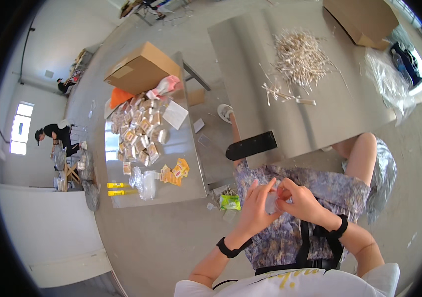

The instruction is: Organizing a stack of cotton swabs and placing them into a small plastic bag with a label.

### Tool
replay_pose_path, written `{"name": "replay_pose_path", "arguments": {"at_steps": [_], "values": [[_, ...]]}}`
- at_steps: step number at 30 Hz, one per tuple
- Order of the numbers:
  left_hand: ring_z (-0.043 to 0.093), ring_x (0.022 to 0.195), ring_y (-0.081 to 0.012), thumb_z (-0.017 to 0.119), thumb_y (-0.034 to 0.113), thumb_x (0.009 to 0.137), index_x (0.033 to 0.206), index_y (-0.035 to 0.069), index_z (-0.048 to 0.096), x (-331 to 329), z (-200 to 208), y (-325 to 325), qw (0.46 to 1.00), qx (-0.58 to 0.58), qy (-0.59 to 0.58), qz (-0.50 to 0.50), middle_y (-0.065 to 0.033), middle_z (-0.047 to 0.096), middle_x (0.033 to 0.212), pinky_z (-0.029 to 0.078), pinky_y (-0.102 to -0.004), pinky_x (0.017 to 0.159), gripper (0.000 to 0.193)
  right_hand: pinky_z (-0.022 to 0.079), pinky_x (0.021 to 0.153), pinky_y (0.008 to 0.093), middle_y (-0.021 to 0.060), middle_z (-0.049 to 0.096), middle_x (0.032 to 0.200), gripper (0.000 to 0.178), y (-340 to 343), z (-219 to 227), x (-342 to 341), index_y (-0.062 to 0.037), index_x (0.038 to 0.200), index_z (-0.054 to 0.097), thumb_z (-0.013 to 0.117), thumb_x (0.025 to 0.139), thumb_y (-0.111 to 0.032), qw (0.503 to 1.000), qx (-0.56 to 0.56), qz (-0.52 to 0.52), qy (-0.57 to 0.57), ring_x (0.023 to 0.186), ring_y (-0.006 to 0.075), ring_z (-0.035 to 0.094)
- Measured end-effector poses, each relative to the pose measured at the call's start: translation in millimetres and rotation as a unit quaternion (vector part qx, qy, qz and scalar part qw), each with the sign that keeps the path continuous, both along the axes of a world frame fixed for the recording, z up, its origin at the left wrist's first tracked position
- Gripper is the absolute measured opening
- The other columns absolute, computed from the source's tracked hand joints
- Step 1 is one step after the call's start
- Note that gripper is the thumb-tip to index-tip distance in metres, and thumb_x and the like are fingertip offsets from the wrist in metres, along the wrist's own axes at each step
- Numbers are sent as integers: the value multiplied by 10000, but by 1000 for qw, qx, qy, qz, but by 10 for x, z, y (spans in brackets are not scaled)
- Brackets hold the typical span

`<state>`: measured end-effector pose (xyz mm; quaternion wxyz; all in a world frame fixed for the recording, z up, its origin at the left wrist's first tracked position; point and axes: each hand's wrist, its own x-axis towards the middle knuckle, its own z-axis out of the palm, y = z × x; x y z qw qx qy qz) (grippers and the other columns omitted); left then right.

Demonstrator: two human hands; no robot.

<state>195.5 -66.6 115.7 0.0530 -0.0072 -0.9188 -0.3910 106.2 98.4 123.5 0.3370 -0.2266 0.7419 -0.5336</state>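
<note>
Above my lap, my left hand (255, 212) has its fingers curled round a small clear plastic piece (271, 203); whether it is a bag or a thin-walled tub I cannot tell. From the other side my right hand (297, 199) pinches the same piece near its rim, thumb and forefinger together. Both hands are close to each other, just off the near edge of the metal table (250, 74). On that table lies a big loose heap of cotton swabs (302, 58), with a few stray ones (276, 92) at its near left side.
A black strip (251, 145) lies at the table's near left corner. Left, another table (186, 173) bears packed swab tubs (139, 126), orange-yellow cards (175, 171), clear plastic tubs (148, 185), yellow tubes (116, 193) and a cardboard box (141, 69). Plastic bags (386, 81) lie far right. Another person (60, 133) bends far left.
</note>
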Motion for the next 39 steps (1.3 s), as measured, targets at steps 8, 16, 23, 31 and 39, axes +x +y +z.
{"name": "replay_pose_path", "arguments": {"at_steps": [8,16,23,31,39], "values": [[615,807,-219,869,143,686,1111,62,672,-119,-693,-827,969,5,-76,236,-59,634,923,503,-332,735,475,557,708,355,81,701,980,299,92,-122,-50,-52,1127,512,680,884,-93,997,3,-8,72,825,231,709],[663,915,-315,834,92,678,1045,28,647,-531,-1212,-1551,976,-70,-40,202,-139,672,989,524,-387,803,417,553,725,345,87,696,998,279,215,-93,-135,-51,1140,523,664,903,-90,998,1,-26,62,857,234,696],[605,1060,-355,851,176,682,1155,35,602,-910,-909,-1379,986,-135,-45,86,-151,631,1083,492,-421,914,552,551,739,358,95,688,1000,279,331,-162,-223,-46,1141,525,663,902,-84,998,-2,-52,44,858,241,690],[572,1102,-357,871,320,643,1319,-29,546,-1032,-810,-1500,964,-246,-101,-4,-176,585,1132,466,-442,968,827,549,729,361,99,679,999,302,385,-162,-412,-43,1147,526,676,887,-74,997,-19,-66,47,835,242,690],[552,1086,-331,823,188,624,1388,-44,474,-1263,-691,-1243,955,-255,-147,-37,-138,552,1076,473,-417,961,872,550,742,360,108,671,1001,306,496,-172,-569,-34,1141,525,675,875,-49,994,-22,-104,37,832,242,689]]}}
